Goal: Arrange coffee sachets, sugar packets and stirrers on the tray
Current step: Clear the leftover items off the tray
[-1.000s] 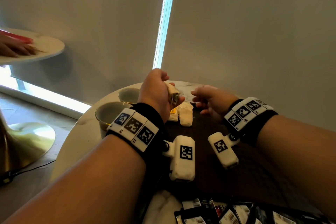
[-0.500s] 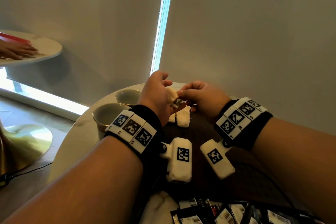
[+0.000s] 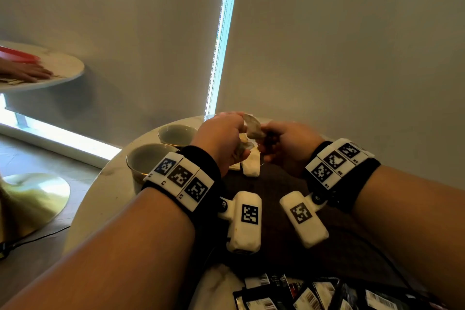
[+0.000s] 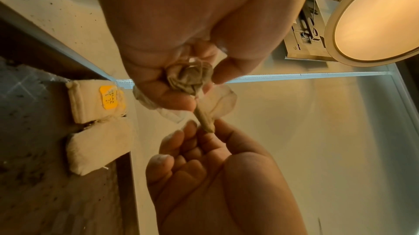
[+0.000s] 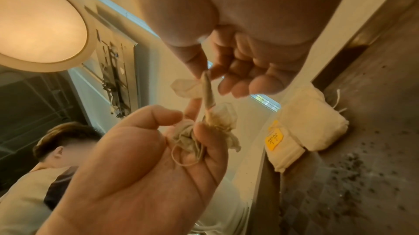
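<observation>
My left hand (image 3: 240, 134) grips a crumpled tan sachet bundle (image 4: 190, 76) with thin clear wrapping around it. It shows again as the bundle (image 5: 192, 138) in the right wrist view. A thin tan stick (image 4: 204, 119) pokes out of it. My right hand (image 3: 264, 139) pinches the stick's tip (image 5: 206, 77) between thumb and forefinger. Both hands hover above the far end of the dark tray (image 3: 276, 186). Two cream cloth sachets (image 3: 251, 167) lie there side by side, one with a yellow label (image 4: 108, 98).
Two empty bowls (image 3: 148, 160) (image 3: 177, 132) stand on the round marble table (image 3: 108, 191) left of the tray. Several black packets (image 3: 302, 294) lie at the near edge. Dark crumbs (image 5: 353, 163) dot the tray. Another person's hand (image 3: 25, 73) rests on a second table at far left.
My right hand came in from the right to meet the left hand and took the stick's tip. Both hands have lifted slightly above the cream sachets.
</observation>
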